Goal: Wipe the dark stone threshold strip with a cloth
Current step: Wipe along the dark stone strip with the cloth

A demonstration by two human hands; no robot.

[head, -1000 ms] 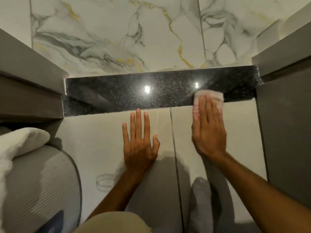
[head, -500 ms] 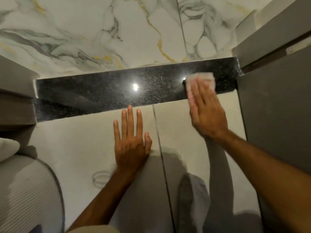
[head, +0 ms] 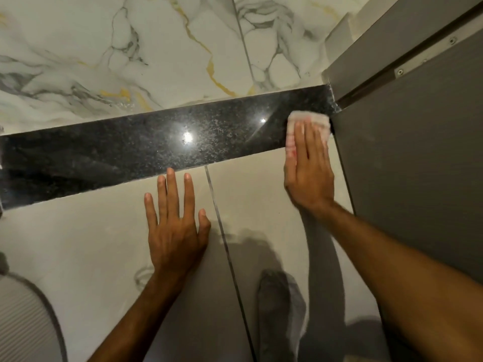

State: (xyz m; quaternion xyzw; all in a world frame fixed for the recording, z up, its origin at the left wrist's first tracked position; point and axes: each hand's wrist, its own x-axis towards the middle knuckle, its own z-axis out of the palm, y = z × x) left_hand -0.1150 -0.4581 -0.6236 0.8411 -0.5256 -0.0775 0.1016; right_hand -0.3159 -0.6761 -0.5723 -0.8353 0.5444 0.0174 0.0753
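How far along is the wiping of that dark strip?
Done: unclear; no wiped patch stands out. In hand: the right hand presses the cloth on the threshold strip at its right end. The left hand rests flat on the floor tile. Left: seemingly the remaining strip leftward.

Pale tiled floor [head: 91, 244], dark stone threshold strip [head: 130, 155] across its far edge, cloth [head: 308, 121] at strip's right end, left hand [head: 173, 228] flat on tile, grey sock [head: 277, 304] near edge.
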